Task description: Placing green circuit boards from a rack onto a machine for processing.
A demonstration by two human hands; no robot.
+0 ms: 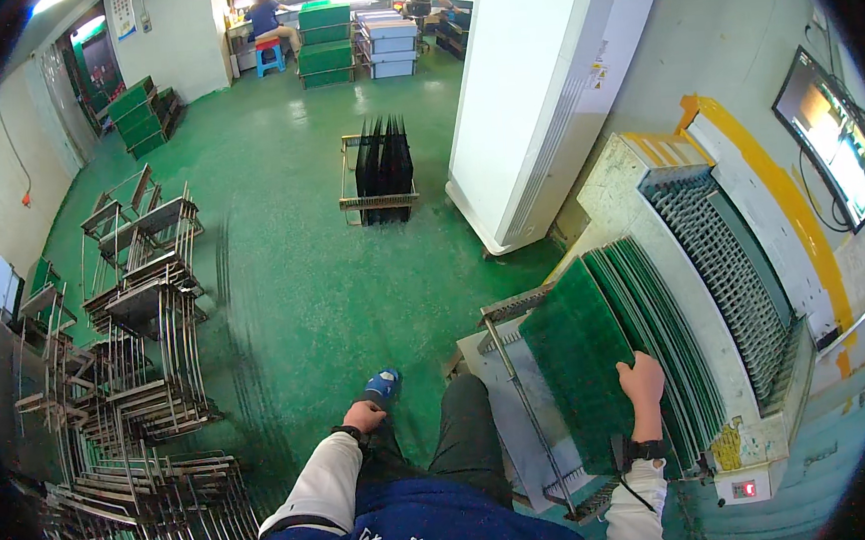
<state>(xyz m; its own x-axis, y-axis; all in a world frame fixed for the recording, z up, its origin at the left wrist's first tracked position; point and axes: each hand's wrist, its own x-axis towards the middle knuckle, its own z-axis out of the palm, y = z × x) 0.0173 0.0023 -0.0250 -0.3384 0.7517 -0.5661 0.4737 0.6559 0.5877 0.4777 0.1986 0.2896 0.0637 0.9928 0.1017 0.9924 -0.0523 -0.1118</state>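
Observation:
My right hand is closed at the edge of a thin green board, at the front of a leaning row. Behind it, several more green boards stand close together in a metal rack with slotted bars. Its fingertips are partly hidden, so how many boards it grips does not show. My left hand hangs low by my left leg, above a blue slipper. Its back faces up and the fingers are hidden.
A slotted machine stands behind the boards, with a wall screen above. A tall white cabinet is ahead. Another rack of dark boards sits on the green floor. Metal racks crowd the left; people sit at the back.

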